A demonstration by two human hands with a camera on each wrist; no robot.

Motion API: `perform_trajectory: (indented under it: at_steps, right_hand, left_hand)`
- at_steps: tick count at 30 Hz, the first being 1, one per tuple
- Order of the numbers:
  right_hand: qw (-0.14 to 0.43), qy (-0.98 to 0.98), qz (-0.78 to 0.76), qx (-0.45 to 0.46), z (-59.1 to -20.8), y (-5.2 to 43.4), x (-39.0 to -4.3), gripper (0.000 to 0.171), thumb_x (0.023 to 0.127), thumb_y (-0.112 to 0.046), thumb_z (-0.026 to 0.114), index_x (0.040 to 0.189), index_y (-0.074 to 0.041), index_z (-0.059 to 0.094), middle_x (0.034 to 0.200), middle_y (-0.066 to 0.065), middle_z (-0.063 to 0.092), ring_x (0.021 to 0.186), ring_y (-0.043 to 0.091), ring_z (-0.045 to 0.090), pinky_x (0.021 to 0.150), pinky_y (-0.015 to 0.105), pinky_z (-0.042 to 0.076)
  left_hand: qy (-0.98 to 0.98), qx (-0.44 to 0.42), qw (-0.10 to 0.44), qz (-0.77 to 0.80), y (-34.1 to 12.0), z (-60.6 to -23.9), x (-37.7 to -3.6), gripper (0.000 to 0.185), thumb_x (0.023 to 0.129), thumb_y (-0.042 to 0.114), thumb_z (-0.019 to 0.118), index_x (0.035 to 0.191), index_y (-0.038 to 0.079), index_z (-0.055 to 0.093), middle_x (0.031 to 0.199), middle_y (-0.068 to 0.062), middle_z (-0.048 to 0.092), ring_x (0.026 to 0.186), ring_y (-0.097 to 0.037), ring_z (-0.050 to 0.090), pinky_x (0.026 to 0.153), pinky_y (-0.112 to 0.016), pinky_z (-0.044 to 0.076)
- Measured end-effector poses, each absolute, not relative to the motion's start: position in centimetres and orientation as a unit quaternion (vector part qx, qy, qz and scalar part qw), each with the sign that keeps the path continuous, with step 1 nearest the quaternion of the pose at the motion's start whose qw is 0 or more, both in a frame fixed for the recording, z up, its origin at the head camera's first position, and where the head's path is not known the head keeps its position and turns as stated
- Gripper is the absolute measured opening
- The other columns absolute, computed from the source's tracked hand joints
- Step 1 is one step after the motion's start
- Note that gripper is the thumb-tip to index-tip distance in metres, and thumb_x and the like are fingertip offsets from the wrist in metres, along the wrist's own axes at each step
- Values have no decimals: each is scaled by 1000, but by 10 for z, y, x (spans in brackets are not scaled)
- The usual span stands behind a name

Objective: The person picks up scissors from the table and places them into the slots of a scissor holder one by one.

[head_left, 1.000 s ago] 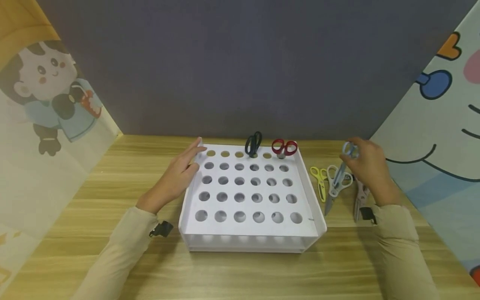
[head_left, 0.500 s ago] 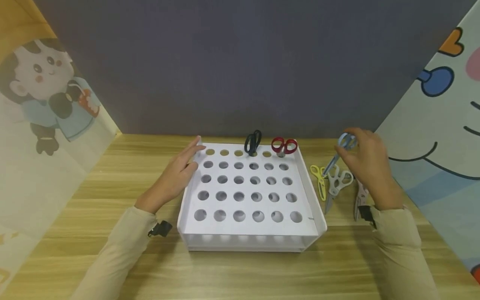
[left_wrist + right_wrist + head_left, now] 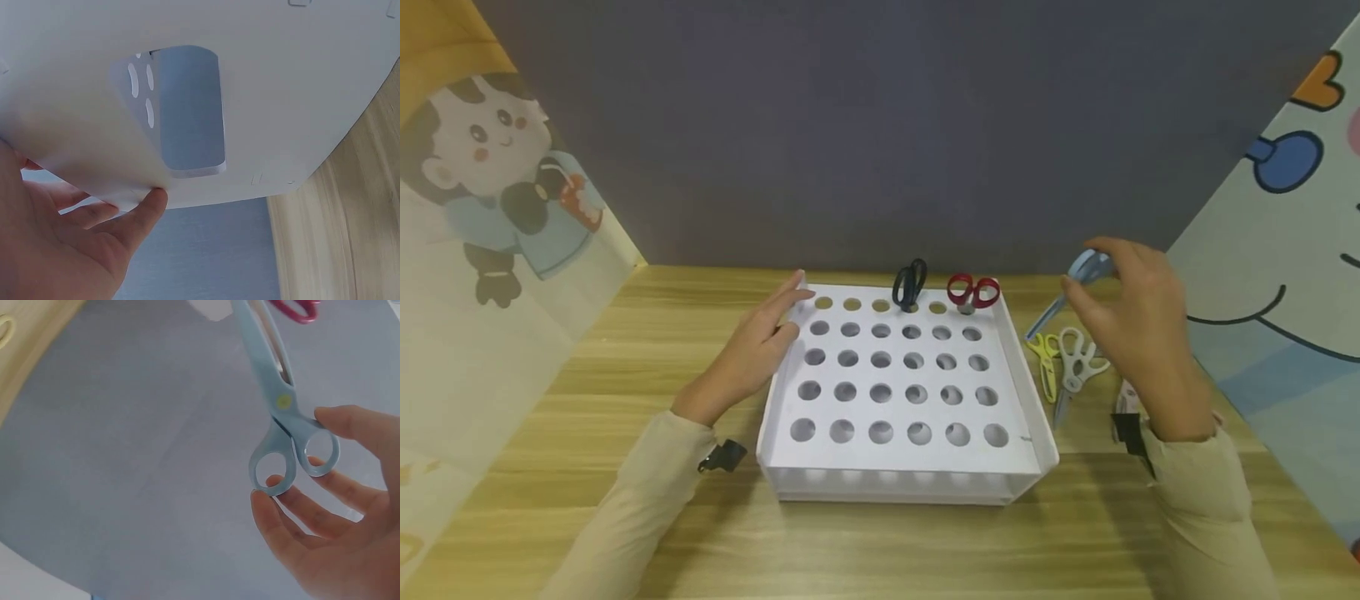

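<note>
The light blue scissors (image 3: 1067, 296) hang in the air just off the far right corner of the white perforated rack (image 3: 901, 387), held by the right hand (image 3: 1131, 321), whose fingertips pinch the handle loops. In the right wrist view the fingers (image 3: 325, 506) close round the two loops of those scissors (image 3: 284, 419) and the blades are shut. Their long axis slants: handles up and to the right in the hand, blade tip down and to the left, pointing toward the rack's right wall and stopping above the tabletop (image 3: 625, 350) short of it. The rack thus lies to the left of the held scissors, with its far row nearest the tip.

In that far row the black scissors (image 3: 909, 285) and the red scissors (image 3: 973, 292) stand handles-up in holes; the holes between and beside them are free. The left hand (image 3: 756, 350) rests with straight fingers on the rack's far left corner, holding nothing, well apart from the held pair. On the tabletop below the right hand lie the yellow scissors (image 3: 1045, 360) and the white scissors (image 3: 1075, 367), side by side.
</note>
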State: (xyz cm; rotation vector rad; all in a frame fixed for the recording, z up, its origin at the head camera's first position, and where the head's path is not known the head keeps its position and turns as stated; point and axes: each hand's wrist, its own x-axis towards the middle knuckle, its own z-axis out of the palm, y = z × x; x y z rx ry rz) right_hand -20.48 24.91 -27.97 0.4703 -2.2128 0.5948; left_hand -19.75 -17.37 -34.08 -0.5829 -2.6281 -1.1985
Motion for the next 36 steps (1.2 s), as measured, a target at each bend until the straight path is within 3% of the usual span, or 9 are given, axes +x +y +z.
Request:
perform_trajectory:
  at_steps: [7, 15, 20, 28, 36]
  right_hand:
    - [420, -859, 225, 188, -268, 240, -191, 43, 78, -5, 80, 116, 6, 64, 108, 24, 66, 99, 43, 58, 83, 55, 43]
    - [454, -838, 234, 194, -255, 229, -183, 44, 77, -6, 82, 117, 4, 66, 109, 23, 67, 100, 43, 59, 84, 38, 43]
    - [440, -842, 220, 222, -244, 216, -173, 44, 78, -7, 82, 117, 3, 66, 111, 22, 68, 102, 40, 58, 86, 44, 44]
    - [428, -826, 214, 298, -224, 186, -165, 43, 78, -7, 82, 117, 2, 66, 117, 20, 65, 114, 39, 56, 99, 49, 46]
    - [415, -810, 222, 351, -216, 162, -172, 43, 76, -3, 82, 115, 2, 66, 115, 20, 66, 112, 39, 56, 97, 53, 46]
  left_hand:
    - [-886, -198, 95, -409, -171, -339, -197, 46, 97, 8, 42, 142, 4, 50, 164, 2, 20, 151, -25, 18, 122, -49, 15]
    - [-887, -196, 99, -406, -172, -341, -196, 46, 97, 7, 42, 142, 3, 51, 164, 0, 20, 151, -27, 19, 122, -48, 16]
    - [-889, -196, 100, -401, -172, -340, -196, 46, 98, 9, 42, 142, 4, 50, 164, 0, 20, 151, -26, 20, 122, -49, 16]
    - [-890, -191, 101, -401, -174, -339, -195, 46, 97, 8, 42, 142, 4, 51, 164, 0, 20, 151, -27, 19, 122, -48, 16]
    - [-889, -191, 99, -405, -172, -339, -194, 46, 97, 9, 43, 142, 4, 50, 164, 1, 20, 151, -26, 19, 122, -48, 15]
